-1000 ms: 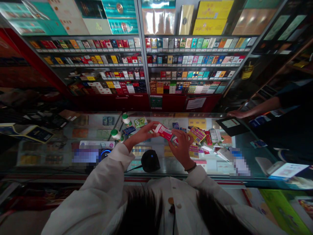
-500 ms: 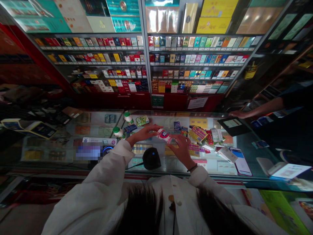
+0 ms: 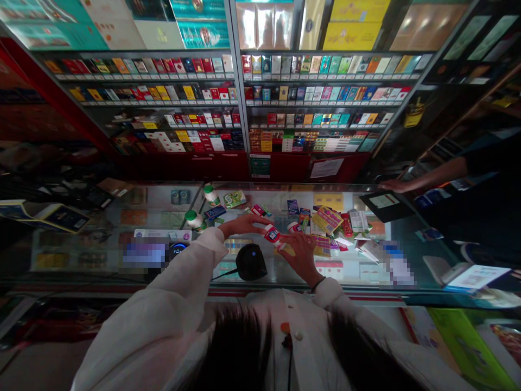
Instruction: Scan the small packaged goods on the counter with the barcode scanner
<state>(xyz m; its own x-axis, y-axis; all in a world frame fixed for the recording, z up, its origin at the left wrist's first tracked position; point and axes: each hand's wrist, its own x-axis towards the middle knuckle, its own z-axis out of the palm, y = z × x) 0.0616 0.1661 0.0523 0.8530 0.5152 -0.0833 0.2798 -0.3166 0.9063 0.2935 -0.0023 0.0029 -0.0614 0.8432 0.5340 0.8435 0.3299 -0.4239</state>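
Over the glass counter (image 3: 285, 274), both my hands are closed on a small plastic bottle (image 3: 272, 234) with a red and blue label. My left hand (image 3: 244, 224) grips its upper left end between thumb and fingers. The lower right end is pinched by my right hand (image 3: 300, 254), which covers part of it. Just beyond the right fingers stands or lies a similar small bottle (image 3: 293, 227), partly hidden. A small red pack (image 3: 257, 209) is behind the left fingers. Below the held bottle sits a black scanner-like device (image 3: 251, 262) with a blue light.
Two white bottles with green caps (image 3: 211, 195) and a green packet (image 3: 234, 199) are left of my hands. Yellow-purple packs (image 3: 326, 220) lie to the right. Another person's hand (image 3: 393, 185) rests by a black folder (image 3: 386, 205). A cigarette-pack shelf (image 3: 334, 65) rises behind.
The held bottle has turned, and its label shows differently. My left fingers have shifted, uncovering the small red pack. The similar bottle now shows behind my right hand. The camera view has moved slightly.
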